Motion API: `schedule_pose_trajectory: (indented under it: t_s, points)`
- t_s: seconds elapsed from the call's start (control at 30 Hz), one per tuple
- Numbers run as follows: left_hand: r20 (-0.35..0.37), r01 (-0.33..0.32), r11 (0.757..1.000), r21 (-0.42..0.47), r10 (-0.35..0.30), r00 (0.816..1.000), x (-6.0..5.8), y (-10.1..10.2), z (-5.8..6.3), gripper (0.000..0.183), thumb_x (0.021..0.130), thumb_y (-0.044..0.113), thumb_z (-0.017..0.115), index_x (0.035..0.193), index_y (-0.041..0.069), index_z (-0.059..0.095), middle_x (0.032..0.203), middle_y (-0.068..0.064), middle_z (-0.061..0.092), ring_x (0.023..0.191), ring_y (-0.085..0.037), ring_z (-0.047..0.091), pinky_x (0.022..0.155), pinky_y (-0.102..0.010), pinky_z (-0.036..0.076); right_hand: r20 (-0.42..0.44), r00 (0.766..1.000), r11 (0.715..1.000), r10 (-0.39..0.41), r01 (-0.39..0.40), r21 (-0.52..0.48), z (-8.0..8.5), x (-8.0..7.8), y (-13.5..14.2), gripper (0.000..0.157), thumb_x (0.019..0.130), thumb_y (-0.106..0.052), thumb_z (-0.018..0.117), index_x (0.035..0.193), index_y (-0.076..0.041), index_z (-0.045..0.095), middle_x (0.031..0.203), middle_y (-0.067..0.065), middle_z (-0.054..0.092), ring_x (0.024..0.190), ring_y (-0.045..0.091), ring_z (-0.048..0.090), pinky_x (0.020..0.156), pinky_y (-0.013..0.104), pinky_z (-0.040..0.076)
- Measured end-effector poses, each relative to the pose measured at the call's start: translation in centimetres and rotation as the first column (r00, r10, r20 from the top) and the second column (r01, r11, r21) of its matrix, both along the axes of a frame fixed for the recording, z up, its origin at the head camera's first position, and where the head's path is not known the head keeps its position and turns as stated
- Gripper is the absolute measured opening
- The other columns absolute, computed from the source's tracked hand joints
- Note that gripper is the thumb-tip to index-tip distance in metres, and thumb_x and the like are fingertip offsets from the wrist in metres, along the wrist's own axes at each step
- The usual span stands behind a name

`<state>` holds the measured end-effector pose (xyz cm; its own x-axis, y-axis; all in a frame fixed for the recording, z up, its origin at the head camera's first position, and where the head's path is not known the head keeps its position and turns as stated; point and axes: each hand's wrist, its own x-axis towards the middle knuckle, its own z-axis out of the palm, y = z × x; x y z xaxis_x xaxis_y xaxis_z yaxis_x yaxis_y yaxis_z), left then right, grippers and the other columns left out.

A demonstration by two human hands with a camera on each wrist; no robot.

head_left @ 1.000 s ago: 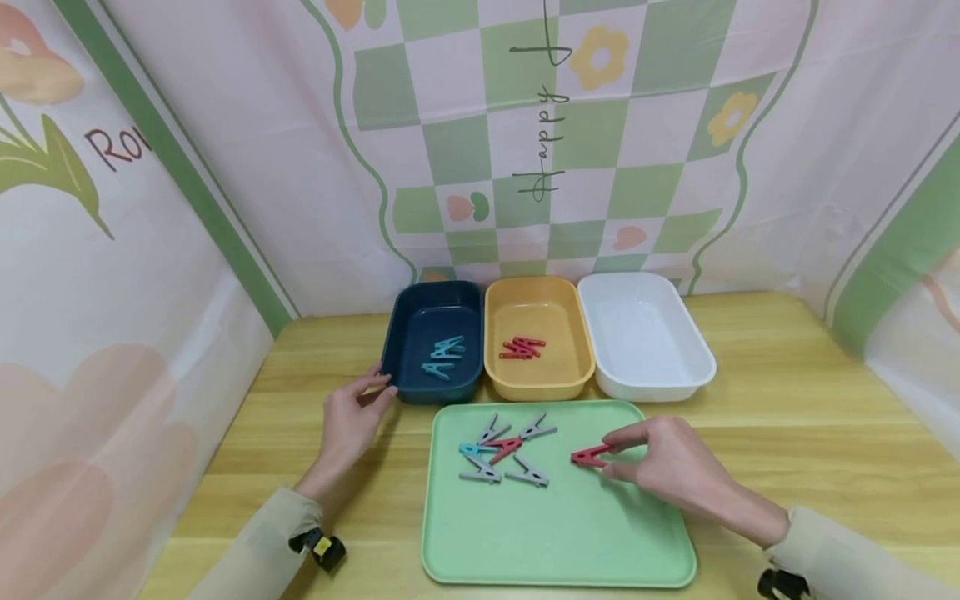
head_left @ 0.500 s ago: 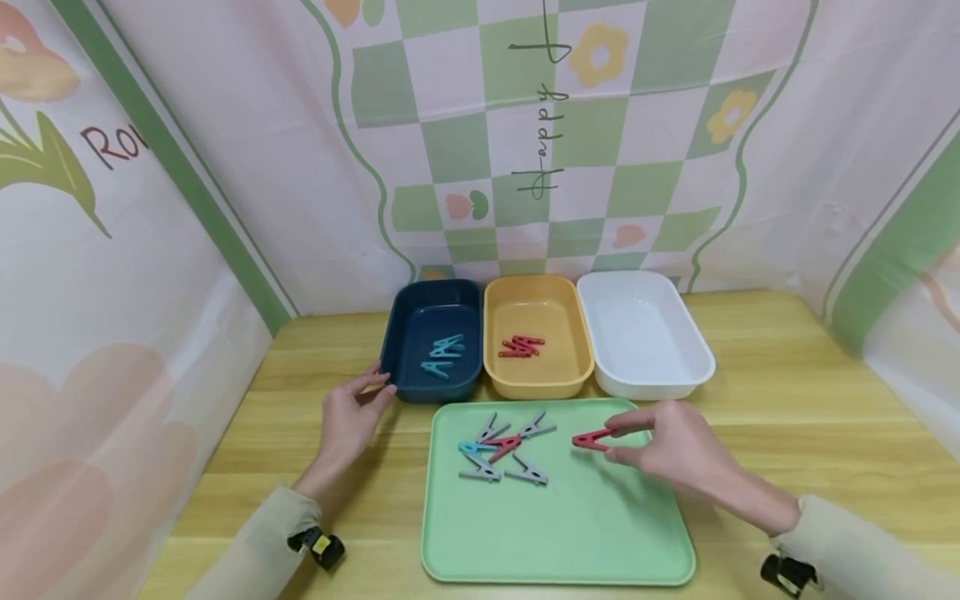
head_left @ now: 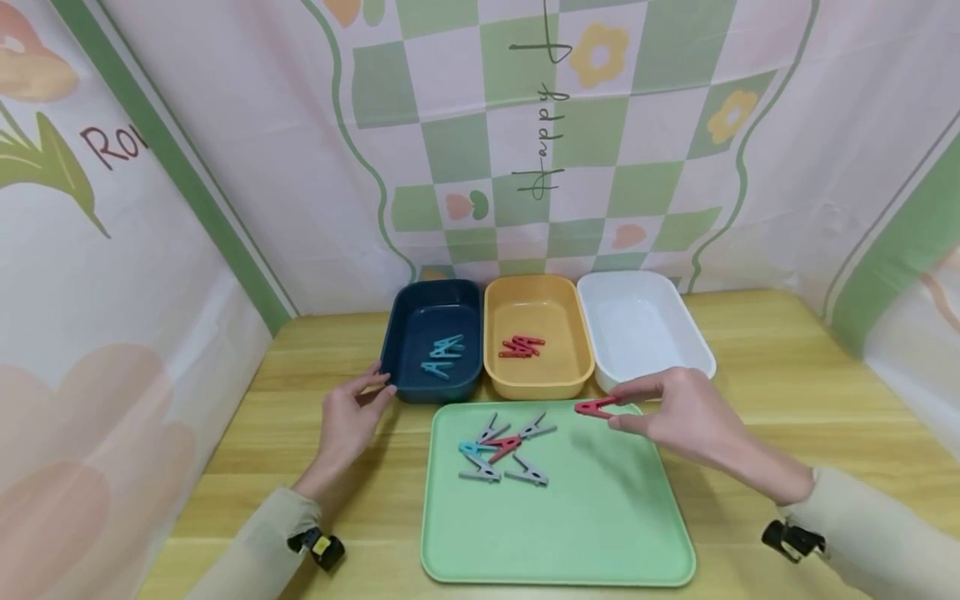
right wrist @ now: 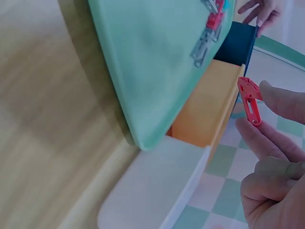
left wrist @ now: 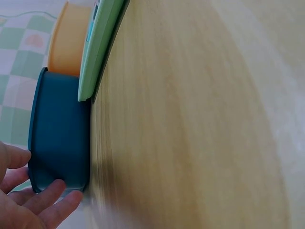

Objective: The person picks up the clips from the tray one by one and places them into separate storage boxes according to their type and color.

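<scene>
My right hand (head_left: 693, 415) pinches a red clothespin (head_left: 596, 407) between thumb and fingers. It is held in the air above the far right edge of the green tray (head_left: 555, 533). The right wrist view shows the same red clothespin (right wrist: 249, 101) at the fingertips. My left hand (head_left: 356, 418) touches the near left corner of the dark blue bin (head_left: 405, 333), its fingers against the outer wall in the left wrist view. On the tray lie several grey clothespins (head_left: 528, 472), a red one (head_left: 504, 447) and a light blue one (head_left: 471, 448).
Right of the blue bin stand a yellow bin (head_left: 540, 385) with red clothespins (head_left: 521, 347) and a white bin (head_left: 645, 333). Blue clothespins (head_left: 444, 357) lie in the dark blue bin. A patterned cloth (head_left: 517, 142) hangs behind the wooden table (head_left: 787, 367).
My right hand has lifted the red clothespin off the tray's right part and carried it away from me, towards the bins. My left hand stays at the blue bin.
</scene>
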<state>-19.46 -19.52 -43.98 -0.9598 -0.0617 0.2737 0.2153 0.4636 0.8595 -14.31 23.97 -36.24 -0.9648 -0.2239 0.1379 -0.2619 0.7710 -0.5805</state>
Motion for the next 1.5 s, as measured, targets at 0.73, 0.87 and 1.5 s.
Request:
schedule_pose_trajectory:
  t_s: [0.73,0.87,1.5]
  points:
    - [-0.010,0.010,1.000,0.007,-0.010,1.000,0.0,0.0,0.0,0.026,0.097,0.000,0.075,0.122,-0.007,0.073,0.147,-0.017,0.059,0.119,-0.034,0.069,0.088,-0.029,0.061,-0.067,0.998,1.000,-0.015,0.015,0.004,3.1,-3.1,0.6,0.034,0.084,-0.028,0.091,0.112,-0.010,0.083,0.100,0.004,0.081,0.106,0.035,0.070,0.081,0.041,0.051]
    - [-0.016,0.015,1.000,0.011,-0.015,1.000,0.0,0.0,0.1,0.026,0.097,-0.001,0.075,0.122,-0.008,0.073,0.147,-0.018,0.059,0.116,-0.034,0.071,0.087,-0.028,0.061,-0.056,0.998,1.000,-0.020,0.021,0.008,3.4,-3.7,0.3,0.034,0.085,-0.029,0.090,0.112,-0.010,0.083,0.101,0.004,0.081,0.106,0.033,0.069,0.078,0.039,0.049]
    - [-0.015,0.009,1.000,0.015,-0.009,1.000,0.0,0.1,0.1,0.025,0.096,-0.002,0.075,0.121,-0.008,0.073,0.147,-0.019,0.059,0.114,-0.035,0.072,0.085,-0.025,0.062,-0.079,0.997,1.000,-0.016,0.014,-0.020,4.5,-7.2,-1.1,0.032,0.087,-0.031,0.088,0.110,-0.009,0.084,0.096,0.002,0.081,0.108,0.029,0.071,0.077,0.038,0.046]
